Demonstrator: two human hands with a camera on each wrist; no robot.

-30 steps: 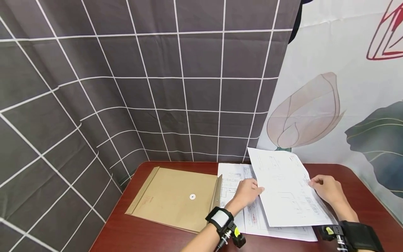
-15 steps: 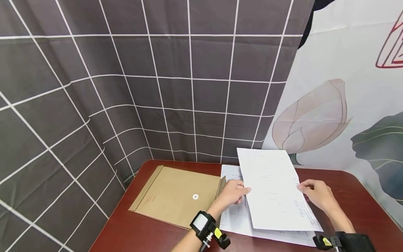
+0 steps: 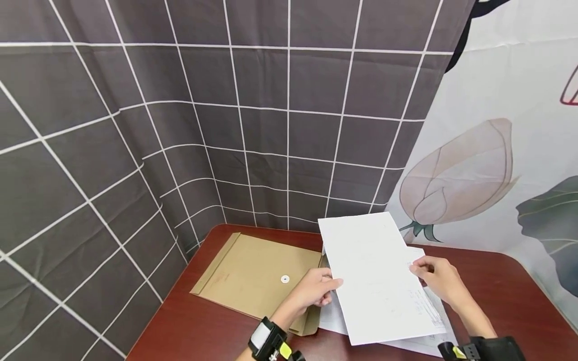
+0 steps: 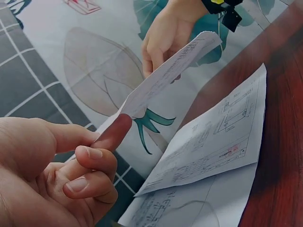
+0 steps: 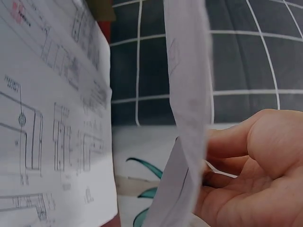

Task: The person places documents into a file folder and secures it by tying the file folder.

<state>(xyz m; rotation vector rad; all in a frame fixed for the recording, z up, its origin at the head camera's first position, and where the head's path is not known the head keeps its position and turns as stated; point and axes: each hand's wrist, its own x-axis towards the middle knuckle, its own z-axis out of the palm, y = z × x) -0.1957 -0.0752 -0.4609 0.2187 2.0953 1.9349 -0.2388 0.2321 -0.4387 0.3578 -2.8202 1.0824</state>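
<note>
My left hand [image 3: 318, 287] pinches the left edge of a stack of white printed papers [image 3: 375, 281], its thumb on top. At the right edge of the same papers, my right hand [image 3: 439, 276] grips with thumb and fingers. The papers are raised at a tilt over the table; the left wrist view shows them edge-on above a drawing sheet [image 4: 208, 142]. Beneath them, more drawing sheets [image 3: 331, 318] lie on the table, mostly hidden. Left of the papers lies a brown kraft document envelope [image 3: 253, 271] with a white round button [image 3: 285, 279]; the left hand overlaps its right side.
The reddish-brown table [image 3: 492, 286] has a grey grid-patterned curtain [image 3: 271, 125] behind and to its left. At the back right hangs a white cloth [image 3: 487, 90] with a flower print. Each wrist wears a black camera strap [image 3: 264, 337].
Both hands have moved left with the raised papers, toward the envelope. The papers now cover more of the left side of the sheets below. The head view has shifted slightly.
</note>
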